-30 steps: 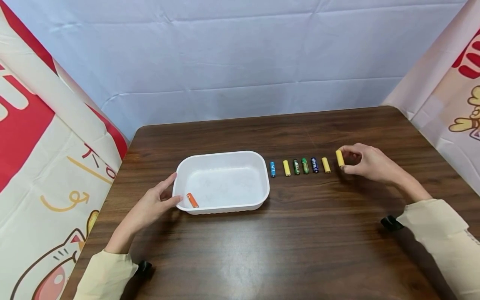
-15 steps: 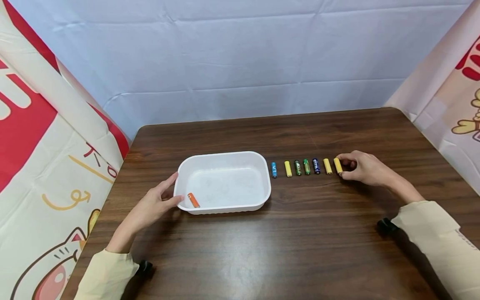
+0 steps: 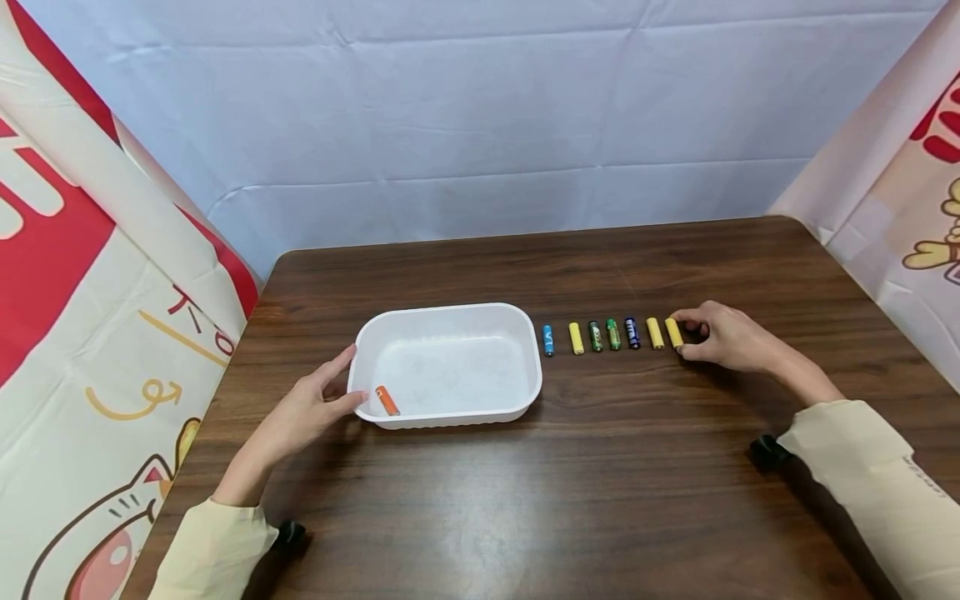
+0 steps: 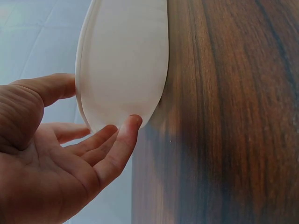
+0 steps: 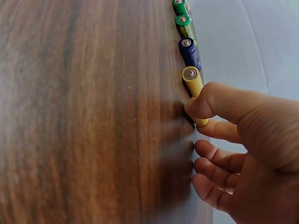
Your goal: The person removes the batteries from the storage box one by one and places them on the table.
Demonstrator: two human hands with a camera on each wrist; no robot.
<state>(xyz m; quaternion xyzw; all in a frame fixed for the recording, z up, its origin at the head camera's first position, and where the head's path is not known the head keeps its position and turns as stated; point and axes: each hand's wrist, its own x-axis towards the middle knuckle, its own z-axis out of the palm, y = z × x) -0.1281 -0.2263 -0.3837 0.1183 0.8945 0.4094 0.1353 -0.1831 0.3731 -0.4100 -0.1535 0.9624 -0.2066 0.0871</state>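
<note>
My right hand (image 3: 727,337) pinches a yellow battery (image 3: 673,332) by its ends, thumb and forefinger low at the tabletop. It lies at the right end of a row of batteries, beside another yellow battery (image 3: 655,333). In the right wrist view the thumb covers most of the held yellow battery (image 5: 202,122). My left hand (image 3: 300,412) grips the left end of a white plastic tray (image 3: 450,418), thumb at the rim and fingers against the outer wall, as the left wrist view shows. An orange battery (image 3: 387,401) lies inside the tray, near its left front corner.
Leftward along the row lie a dark blue battery (image 3: 632,332), two green ones, a yellow battery (image 3: 576,338) and a light blue battery (image 3: 548,340) near the tray's right side. The brown wooden table (image 3: 480,500) ends at a pale cloth backdrop (image 3: 480,125).
My right hand has lowered the yellow battery and brought it left, up beside the other yellow one at the row's end. The left hand and tray have stayed put.
</note>
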